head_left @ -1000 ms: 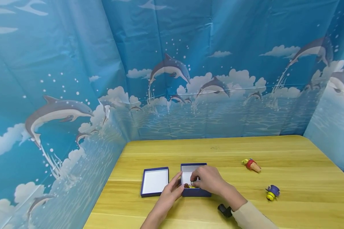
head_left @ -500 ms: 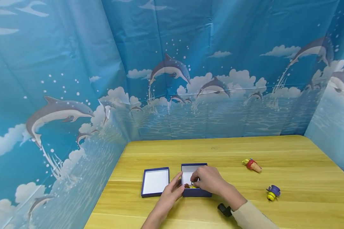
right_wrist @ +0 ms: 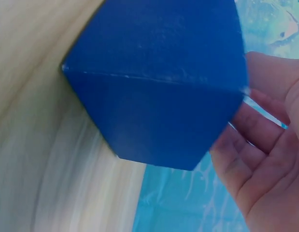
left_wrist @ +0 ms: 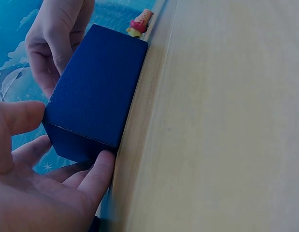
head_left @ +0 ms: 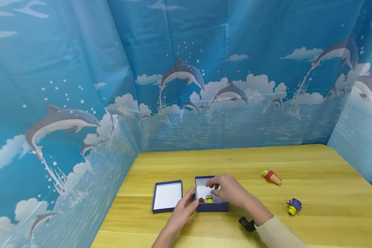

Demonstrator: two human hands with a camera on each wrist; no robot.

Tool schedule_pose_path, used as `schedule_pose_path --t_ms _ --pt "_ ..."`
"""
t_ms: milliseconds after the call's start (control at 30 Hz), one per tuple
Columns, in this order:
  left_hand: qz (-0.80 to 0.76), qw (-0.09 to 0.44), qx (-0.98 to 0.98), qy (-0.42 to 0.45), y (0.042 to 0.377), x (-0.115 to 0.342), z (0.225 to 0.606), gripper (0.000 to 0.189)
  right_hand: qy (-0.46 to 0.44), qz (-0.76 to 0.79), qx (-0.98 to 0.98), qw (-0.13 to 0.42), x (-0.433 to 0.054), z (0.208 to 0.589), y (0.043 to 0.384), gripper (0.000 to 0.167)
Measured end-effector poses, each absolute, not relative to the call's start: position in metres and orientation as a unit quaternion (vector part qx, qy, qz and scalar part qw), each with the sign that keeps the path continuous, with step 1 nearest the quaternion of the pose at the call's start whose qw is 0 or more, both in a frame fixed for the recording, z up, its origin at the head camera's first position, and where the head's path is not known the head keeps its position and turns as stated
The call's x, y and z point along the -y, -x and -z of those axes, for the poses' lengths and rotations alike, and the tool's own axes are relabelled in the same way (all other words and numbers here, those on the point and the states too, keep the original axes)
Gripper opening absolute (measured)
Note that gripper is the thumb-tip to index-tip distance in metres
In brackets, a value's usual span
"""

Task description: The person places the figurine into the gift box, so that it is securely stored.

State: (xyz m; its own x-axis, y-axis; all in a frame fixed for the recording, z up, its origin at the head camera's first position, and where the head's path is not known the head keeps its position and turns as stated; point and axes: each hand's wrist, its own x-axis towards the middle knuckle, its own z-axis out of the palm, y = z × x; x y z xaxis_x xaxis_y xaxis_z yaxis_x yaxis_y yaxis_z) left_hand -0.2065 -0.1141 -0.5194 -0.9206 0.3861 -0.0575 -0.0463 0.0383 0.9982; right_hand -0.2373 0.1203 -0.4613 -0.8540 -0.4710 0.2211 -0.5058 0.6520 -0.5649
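A dark blue box (head_left: 212, 207) with a white inside stands open-topped on the table. Inside, near its front wall, are a yellow toy figure (head_left: 209, 199) with two round goggle eyes and a smaller brown piece (head_left: 201, 200) beside it. My left hand (head_left: 181, 208) holds the box at its front left corner; the left wrist view shows thumb and fingertips against the blue walls (left_wrist: 96, 82). Over the right part of the box hovers my right hand (head_left: 230, 191), fingers loosely bent around nothing. In the right wrist view that hand (right_wrist: 270, 159) appears beside the box's corner.
Left of the box lies its blue-edged lid (head_left: 167, 196), white inside up. Farther right on the yellow wooden table (head_left: 235, 162) are an ice-cream-cone toy (head_left: 271, 177) and a purple and yellow toy figure (head_left: 293, 206). A dolphin-printed curtain (head_left: 179, 120) hangs behind.
My right hand has let go of the yellow toy figure and lifted up and slightly right, leaving the figure in plain sight in the box. The left hand stays at the corner.
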Motion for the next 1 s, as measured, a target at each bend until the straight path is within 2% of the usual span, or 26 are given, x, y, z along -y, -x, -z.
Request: schedule_pose_path --t_ms 467,1000 --pt "-0.683 0.155 -0.703 -0.122 0.209 0.113 0.52 0.058 -0.204 -0.35 0.911 0.073 -0.138 0.445 0.229 0.027" --pt "-0.681 0.154 -0.706 -0.119 0.206 0.112 0.518 0.058 -0.173 -0.351 0.914 0.105 -0.163 0.429 0.212 0.032"
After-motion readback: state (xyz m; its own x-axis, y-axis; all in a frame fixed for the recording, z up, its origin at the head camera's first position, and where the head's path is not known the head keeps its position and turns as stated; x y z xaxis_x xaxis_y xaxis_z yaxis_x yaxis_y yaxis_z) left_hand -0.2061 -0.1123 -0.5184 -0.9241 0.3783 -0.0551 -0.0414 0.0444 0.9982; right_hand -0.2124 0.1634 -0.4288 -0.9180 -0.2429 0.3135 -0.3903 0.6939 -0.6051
